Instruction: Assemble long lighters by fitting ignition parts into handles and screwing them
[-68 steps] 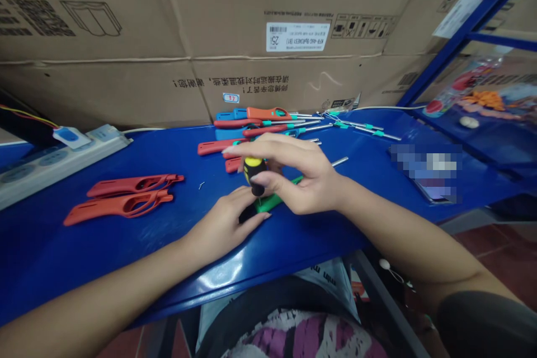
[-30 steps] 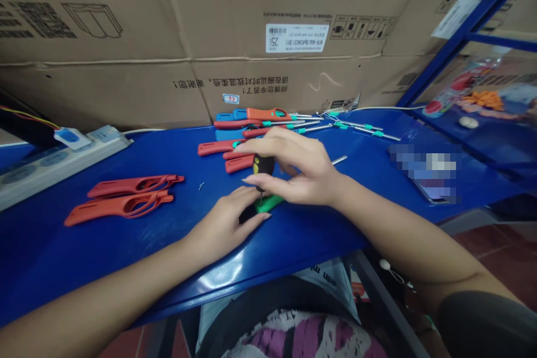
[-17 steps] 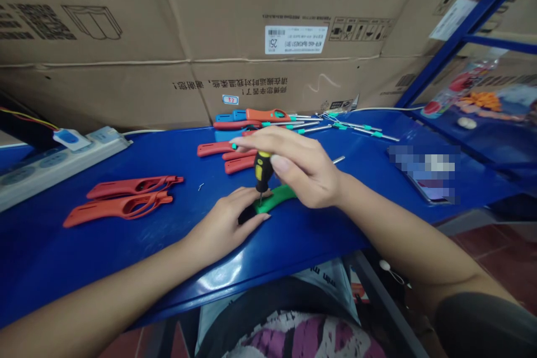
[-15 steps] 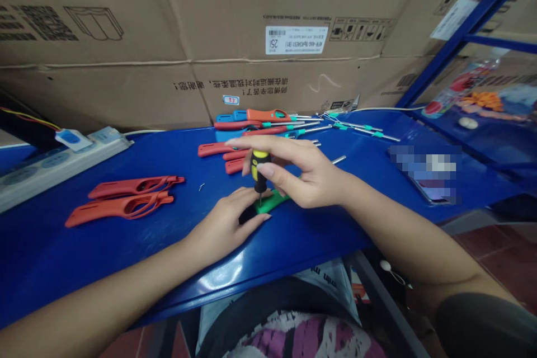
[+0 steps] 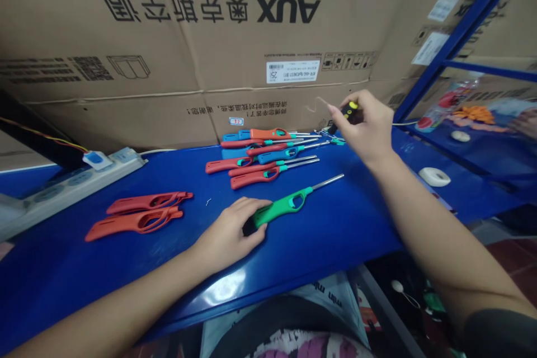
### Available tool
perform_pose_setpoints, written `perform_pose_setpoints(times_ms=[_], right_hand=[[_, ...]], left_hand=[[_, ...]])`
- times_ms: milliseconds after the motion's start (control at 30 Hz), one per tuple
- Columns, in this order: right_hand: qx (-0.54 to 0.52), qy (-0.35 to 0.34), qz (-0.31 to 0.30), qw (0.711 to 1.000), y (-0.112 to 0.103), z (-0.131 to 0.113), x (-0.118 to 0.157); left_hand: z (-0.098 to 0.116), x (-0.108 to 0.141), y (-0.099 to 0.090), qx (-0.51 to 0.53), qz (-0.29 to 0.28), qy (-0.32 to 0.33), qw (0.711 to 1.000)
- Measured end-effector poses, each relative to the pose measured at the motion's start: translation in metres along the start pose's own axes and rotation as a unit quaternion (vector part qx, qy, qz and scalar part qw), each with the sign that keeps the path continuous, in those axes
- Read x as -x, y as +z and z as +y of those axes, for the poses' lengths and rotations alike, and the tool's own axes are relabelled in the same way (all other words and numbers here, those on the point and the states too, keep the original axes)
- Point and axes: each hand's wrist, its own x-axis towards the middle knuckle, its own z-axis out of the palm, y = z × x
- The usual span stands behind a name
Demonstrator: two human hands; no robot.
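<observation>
My left hand (image 5: 235,227) pinches the handle end of a green long-necked gas lighter (image 5: 283,208) lying on the blue table. The lighter's metal tube points to the upper right. Raised at the right, my right hand (image 5: 364,128) grips a small black and yellow screwdriver (image 5: 349,114), its tip over the back of the table. Several assembled red, blue and orange lighters (image 5: 255,178) lie in a pile behind the green one. To the left of my left hand rest a red handle shell (image 5: 138,203) and an orange handle shell (image 5: 130,224). Small screws (image 5: 208,201) lie close to them.
A white power strip (image 5: 75,184) runs along the left side. Large cardboard boxes (image 5: 235,72) wall off the back. At the right are a white ring-shaped roll (image 5: 434,177), a bottle (image 5: 448,103) and a blue shelf frame (image 5: 444,61). Another person's hand (image 5: 526,123) shows at the far right.
My right hand has lifted the screwdriver off the green lighter and carried it right and back. My left hand still holds the lighter. The view has tilted up slightly.
</observation>
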Motion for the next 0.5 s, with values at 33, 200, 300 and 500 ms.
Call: perform_pose_setpoints(times_ms=[33,200,300,500], right_hand=[[0.042,0.0,-0.018,0.999,-0.003,0.014,0.001],[0.138,0.095,-0.099,0.981,-0.005,0.057,0.014],[0.148,0.113,-0.119,0.975,-0.005,0.063,0.014],[0.177,0.23,-0.338,0.895,-0.019,0.065,0.009]], left_hand=[[0.0,0.0,0.0,-0.006,0.002,0.0,1.0],[-0.006,-0.003,-0.001,-0.028,0.014,0.002,1.0],[-0.01,-0.004,-0.002,-0.041,0.019,-0.001,0.999],[-0.01,-0.003,-0.008,-0.061,-0.002,-0.009,0.998]])
